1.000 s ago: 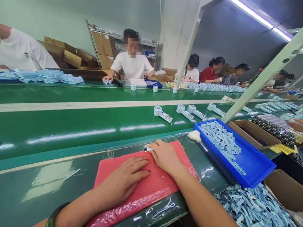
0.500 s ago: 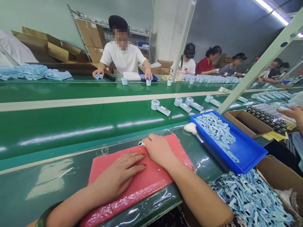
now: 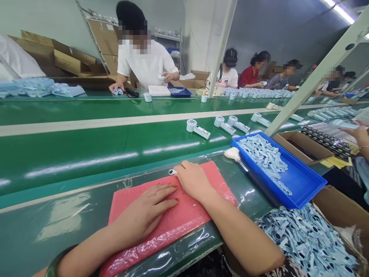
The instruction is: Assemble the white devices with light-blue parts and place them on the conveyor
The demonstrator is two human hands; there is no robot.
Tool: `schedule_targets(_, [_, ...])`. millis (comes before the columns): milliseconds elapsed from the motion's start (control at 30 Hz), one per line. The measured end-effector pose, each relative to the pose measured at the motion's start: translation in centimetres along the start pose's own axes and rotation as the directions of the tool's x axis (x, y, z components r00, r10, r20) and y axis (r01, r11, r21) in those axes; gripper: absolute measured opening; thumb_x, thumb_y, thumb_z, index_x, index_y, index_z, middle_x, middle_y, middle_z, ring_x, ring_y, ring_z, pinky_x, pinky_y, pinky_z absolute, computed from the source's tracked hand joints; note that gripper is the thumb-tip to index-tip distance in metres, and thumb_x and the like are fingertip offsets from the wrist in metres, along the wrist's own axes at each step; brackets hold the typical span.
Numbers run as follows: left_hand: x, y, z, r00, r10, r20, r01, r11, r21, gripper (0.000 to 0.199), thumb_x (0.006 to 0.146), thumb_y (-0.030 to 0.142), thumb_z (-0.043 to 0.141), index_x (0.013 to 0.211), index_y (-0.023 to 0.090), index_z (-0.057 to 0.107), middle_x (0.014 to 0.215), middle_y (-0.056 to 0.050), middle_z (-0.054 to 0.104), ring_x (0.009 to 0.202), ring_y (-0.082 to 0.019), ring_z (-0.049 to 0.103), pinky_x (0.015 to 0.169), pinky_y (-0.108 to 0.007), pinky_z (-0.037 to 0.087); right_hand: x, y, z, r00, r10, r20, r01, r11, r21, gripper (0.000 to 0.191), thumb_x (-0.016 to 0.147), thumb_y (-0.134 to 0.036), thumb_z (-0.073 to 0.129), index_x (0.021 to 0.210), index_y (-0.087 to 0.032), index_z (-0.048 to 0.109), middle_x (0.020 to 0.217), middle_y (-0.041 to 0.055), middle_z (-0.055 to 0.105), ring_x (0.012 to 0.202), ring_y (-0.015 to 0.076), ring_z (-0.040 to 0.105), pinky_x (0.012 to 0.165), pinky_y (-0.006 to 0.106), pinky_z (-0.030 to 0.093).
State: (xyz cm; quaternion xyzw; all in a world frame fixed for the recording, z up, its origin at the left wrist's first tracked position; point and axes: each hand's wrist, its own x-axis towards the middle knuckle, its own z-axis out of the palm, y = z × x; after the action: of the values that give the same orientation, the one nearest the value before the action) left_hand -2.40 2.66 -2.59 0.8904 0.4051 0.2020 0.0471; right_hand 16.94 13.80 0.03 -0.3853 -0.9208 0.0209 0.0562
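Observation:
My left hand (image 3: 145,209) lies flat on a pink foam sheet (image 3: 198,225), its fingers stretched toward the right and holding nothing. My right hand (image 3: 192,181) rests at the far edge of the same sheet with its fingers curled down. From under its fingertips pokes the end of a small light-blue plastic part (image 3: 172,172) with a dark oval; the rest of that part is covered by the hand. Right of the hands stands a blue tray (image 3: 305,182) partly filled with similar small plastic parts (image 3: 262,156).
A brush-like tool with a white head (image 3: 232,154) lies along the tray. A box of blue parts (image 3: 305,238) stands below. Light-blue handheld fans (image 3: 198,129) lie on the green conveyor belt (image 3: 86,150). A slanted metal post (image 3: 311,84) rises at right. Co-workers sit across the belt.
Both my hands stay nearly in place. The co-worker opposite has lifted a white cup-shaped piece off the belt. The fans have shifted slightly right in the view.

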Motion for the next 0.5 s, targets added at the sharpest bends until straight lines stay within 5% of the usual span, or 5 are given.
schedule_targets(267, [0.1, 0.2, -0.2, 0.999, 0.01, 0.034, -0.011, 0.999, 0.046, 0.046, 0.1, 0.012, 0.036, 0.135, 0.029, 0.061, 0.149, -0.004, 0.053, 0.136, -0.023, 0.051, 0.111, -0.046, 0.052, -0.5, 0.1, -0.9, 0.994, -0.099, 0.037, 0.101, 0.994, -0.042, 0.024, 0.102, -0.013, 0.045, 0.111, -0.019, 0.067, 0.103, 0.009, 0.063, 0.094, 0.0237, 0.062, 0.08, 0.035, 0.047])
schedule_targets(500, [0.2, 0.4, -0.4, 0.999, 0.012, 0.046, -0.014, 0.999, 0.046, 0.046, 0.1, 0.01, 0.035, 0.134, 0.027, 0.061, 0.149, -0.006, 0.053, 0.136, -0.022, 0.051, 0.113, -0.047, 0.049, -0.8, 0.6, -1.4, 0.993, -0.116, 0.028, 0.117, 0.991, -0.061, 0.022, 0.103, -0.017, 0.046, 0.111, -0.02, 0.067, 0.101, 0.0077, 0.064, 0.092, 0.0247, 0.063, 0.077, 0.035, 0.046])
